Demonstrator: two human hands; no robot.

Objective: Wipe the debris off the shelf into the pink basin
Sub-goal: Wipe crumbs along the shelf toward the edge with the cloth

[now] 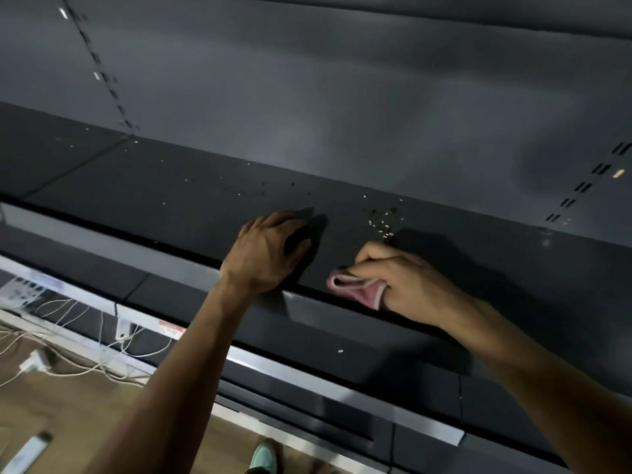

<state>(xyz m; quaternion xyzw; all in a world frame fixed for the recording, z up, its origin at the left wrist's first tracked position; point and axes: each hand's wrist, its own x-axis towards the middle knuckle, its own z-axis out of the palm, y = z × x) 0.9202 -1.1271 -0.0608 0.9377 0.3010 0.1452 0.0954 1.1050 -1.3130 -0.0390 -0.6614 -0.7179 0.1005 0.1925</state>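
A dark grey shelf [178,196] runs across the view at chest height. Pale crumbs of debris [383,222] lie scattered on it, thickest just beyond my right hand. My right hand [400,285] rests near the shelf's front edge and grips a bunched pink cloth [355,289], which sticks out to the left of the fingers. My left hand [266,251] rests on the shelf to the left of the cloth, its fingers loosely curled over a dark shadowed gap and holding nothing I can make out. No pink basin is in view.
A grey back panel [342,97] with slotted uprights rises behind the shelf. Lower shelves with metal front rails [307,378] step out below. White cables and a power strip [34,364] lie on the brown floor at lower left, near a green shoe [263,456].
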